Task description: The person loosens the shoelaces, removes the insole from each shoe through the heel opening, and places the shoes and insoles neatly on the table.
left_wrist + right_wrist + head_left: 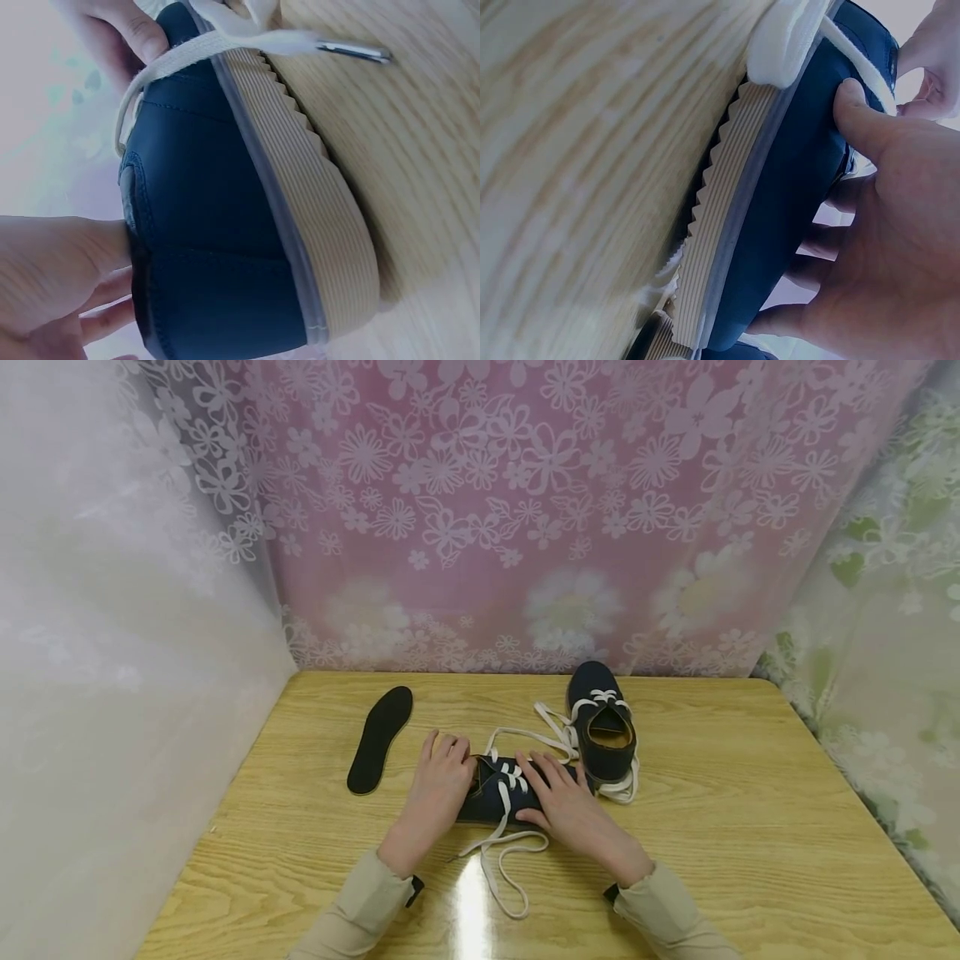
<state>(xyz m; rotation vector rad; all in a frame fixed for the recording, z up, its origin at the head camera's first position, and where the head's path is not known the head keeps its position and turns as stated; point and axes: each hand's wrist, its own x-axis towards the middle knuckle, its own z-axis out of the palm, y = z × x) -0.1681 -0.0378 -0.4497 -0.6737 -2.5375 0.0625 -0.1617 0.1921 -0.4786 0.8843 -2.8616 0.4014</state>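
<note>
A dark navy lace-up shoe point(487, 808) with a ribbed tan sole lies flat on the table, toe to the right. My left hand point(441, 779) is at its heel end, thumb and fingers reaching past the collar into the opening. Their tips are hidden inside, so I cannot tell what they hold. Over the toe half, my right hand point(572, 810) grips the shoe, thumb on the near side point(780, 180) and fingers over the far side. White laces point(513, 775) are loosened, with one long end trailing toward me, its metal tip point(356, 51) showing in the left wrist view.
Another navy shoe point(592, 681) stands behind the toe on the right, its white laces partly tucked under and beside it. A black insole point(380, 739) lies on the wooden table point(750, 827) at the left. Flowered curtains point(480, 527) close in the back and sides.
</note>
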